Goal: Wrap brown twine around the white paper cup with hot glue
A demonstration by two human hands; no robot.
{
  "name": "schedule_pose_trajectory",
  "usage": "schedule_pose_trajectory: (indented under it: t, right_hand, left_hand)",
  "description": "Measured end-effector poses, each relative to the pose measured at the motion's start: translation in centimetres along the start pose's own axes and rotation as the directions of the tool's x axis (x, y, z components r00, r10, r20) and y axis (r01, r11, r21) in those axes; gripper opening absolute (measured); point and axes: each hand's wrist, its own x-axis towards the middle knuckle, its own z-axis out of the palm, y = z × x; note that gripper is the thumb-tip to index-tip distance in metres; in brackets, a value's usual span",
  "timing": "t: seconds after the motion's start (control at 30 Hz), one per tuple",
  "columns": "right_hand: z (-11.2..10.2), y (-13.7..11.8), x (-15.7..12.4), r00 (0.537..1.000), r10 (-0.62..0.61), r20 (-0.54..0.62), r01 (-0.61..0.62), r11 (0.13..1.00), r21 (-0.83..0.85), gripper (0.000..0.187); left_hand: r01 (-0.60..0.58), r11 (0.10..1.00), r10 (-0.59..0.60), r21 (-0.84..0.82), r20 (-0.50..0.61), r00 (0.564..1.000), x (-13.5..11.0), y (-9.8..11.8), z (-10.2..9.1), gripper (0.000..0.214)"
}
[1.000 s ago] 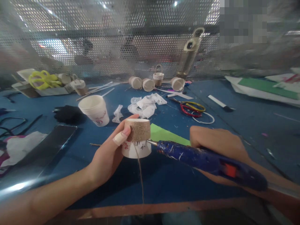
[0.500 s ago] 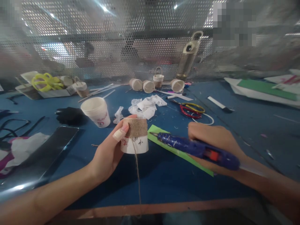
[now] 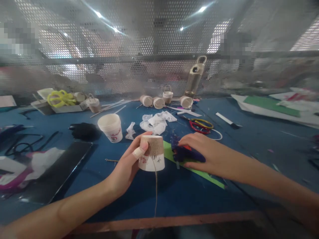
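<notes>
Tan twine [image 3: 156, 144] winds round the upper part of a printed paper cup [image 3: 159, 163], which sits narrow end up in the left hand [image 3: 129, 162], just below the middle of the frame. From where I stand, that hand's bandaged thumb presses the front of the winding while the fingers reach behind, so the cup is clamped between them. A loose tail [image 3: 156, 194] hangs from the cup towards the table's near edge [image 3: 174, 221] at bottom centre. Right of centre, the right hand [image 3: 193, 152] has thumb and fingers closed around a blue hot glue gun [image 3: 188, 155], above a green paper strip [image 3: 211, 180].

I'd judge the cup very light and thin-walled, easily dented where the white wall is bare. The wound band looks stiffer and rougher, less likely to slip, so a gentle pinch there seems the best hold.
</notes>
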Motion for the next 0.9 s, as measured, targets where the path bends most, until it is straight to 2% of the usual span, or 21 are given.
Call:
schedule_pose_trajectory:
  t: [0.03, 0.07, 0.13, 0.17, 0.2, 0.23, 0.27, 0.3, 0.33, 0.37, 0.4, 0.47, 0.53, 0.57, 0.63, 0.67, 0.77, 0.83, 0.9]
  right_hand:
    - [-0.3, -1.2, -0.2, 1.000, 0.012, 0.002, -0.012, 0.997, 0.081, 0.025]
    - [-0.4, -2.4, -0.3, 0.999, 0.036, 0.018, -0.038, 0.982, 0.183, 0.019]
    - [-0.1, -4.6, -0.5, 0.974, 0.037, 0.223, -0.135, 0.887, 0.441, 0.026]
    - [0.2, -5.5, -0.6, 0.952, -0.015, 0.307, -0.170, 0.807, 0.565, 0.027]
    - [0.6, -6.1, -0.5, 0.932, -0.048, 0.359, -0.227, 0.695, 0.682, 0.027]
    - [1.1, -6.5, -0.4, 0.920, -0.075, 0.383, -0.290, 0.525, 0.800, 0.032]
    - [1.5, -6.6, -0.2, 0.902, -0.131, 0.411, -0.349, 0.340, 0.873, 0.040]
    - [1.8, -6.6, 0.1, 0.889, -0.190, 0.417, -0.384, 0.190, 0.904, 0.047]
    - [1.9, -6.5, 0.3, 0.880, -0.248, 0.406, -0.394, 0.097, 0.914, 0.051]
    - [1.9, -6.3, 0.6, 0.869, -0.296, 0.397, -0.402, 0.044, 0.914, 0.054]
    - [1.6, -6.1, 0.8, 0.867, -0.310, 0.389, -0.397, 0.040, 0.917, 0.053]
    - [0.7, -5.7, 1.2, 0.891, -0.235, 0.389, -0.362, 0.151, 0.920, 0.048]
    - [-0.2, -5.1, 1.3, 0.951, -0.036, 0.308, -0.268, 0.403, 0.875, 0.040]
    - [-0.5, -4.8, 1.3, 0.977, 0.033, 0.209, -0.194, 0.534, 0.823, 0.035]
    - [-0.6, -3.9, 1.2, 0.997, 0.083, 0.008, -0.066, 0.738, 0.672, 0.024]
    - [-0.5, -3.5, 1.1, 0.996, 0.065, -0.064, -0.014, 0.803, 0.596, 0.018]
    - [0.4, -2.5, 0.9, 0.990, -0.037, -0.133, 0.094, 0.887, 0.452, 0.012]
    - [0.9, -2.3, 0.6, 0.988, -0.055, -0.148, 0.115, 0.891, 0.439, 0.015]
    - [1.1, -2.4, 0.5, 0.986, -0.019, -0.163, 0.094, 0.880, 0.466, 0.019]
  left_hand:
    - [-0.010, 1.000, 0.010, -0.001, -0.004, 1.000, 0.0, 0.0, 0.0, 0.045]
    - [-0.023, 1.000, 0.023, 0.000, -0.010, 1.000, 0.0, 0.0, 0.1, 0.044]
    - [-0.055, 0.998, 0.055, 0.014, -0.034, 0.998, -0.1, 0.0, 0.2, 0.045]
    - [-0.066, 0.997, 0.067, 0.028, -0.051, 0.996, -0.1, 0.1, 0.3, 0.046]
    - [-0.073, 0.996, 0.076, 0.041, -0.069, 0.995, -0.1, 0.1, 0.4, 0.047]
    - [-0.076, 0.996, 0.080, 0.053, -0.085, 0.993, -0.1, 0.1, 0.5, 0.048]
    - [-0.077, 0.995, 0.083, 0.064, -0.098, 0.992, -0.1, 0.1, 0.5, 0.049]
    - [-0.080, 0.994, 0.087, 0.071, -0.103, 0.991, -0.1, 0.1, 0.6, 0.049]
    - [-0.085, 0.993, 0.093, 0.076, -0.103, 0.990, -0.1, 0.1, 0.6, 0.049]
    - [-0.091, 0.993, 0.099, 0.081, -0.100, 0.990, 0.0, 0.0, 0.6, 0.048]
    - [-0.095, 0.992, 0.104, 0.086, -0.101, 0.989, 0.0, 0.0, 0.5, 0.048]
    - [-0.095, 0.991, 0.105, 0.096, -0.113, 0.988, 0.2, -0.1, 0.4, 0.049]
    - [-0.085, 0.991, 0.097, 0.100, -0.124, 0.988, 0.3, -0.1, 0.3, 0.050]
    - [-0.080, 0.992, 0.093, 0.100, -0.130, 0.987, 0.3, -0.1, 0.3, 0.049]
    - [-0.060, 0.992, 0.075, 0.112, -0.138, 0.988, 0.3, -0.1, 0.3, 0.049]
    - [-0.048, 0.991, 0.066, 0.124, -0.145, 0.987, 0.3, -0.1, 0.4, 0.049]
    - [-0.029, 0.988, 0.054, 0.150, -0.163, 0.985, 0.4, 0.0, 0.6, 0.052]
    - [-0.033, 0.990, 0.055, 0.140, -0.158, 0.986, 0.4, 0.0, 0.8, 0.051]
    - [-0.029, 0.992, 0.047, 0.125, -0.145, 0.988, 0.3, 0.1, 0.9, 0.050]
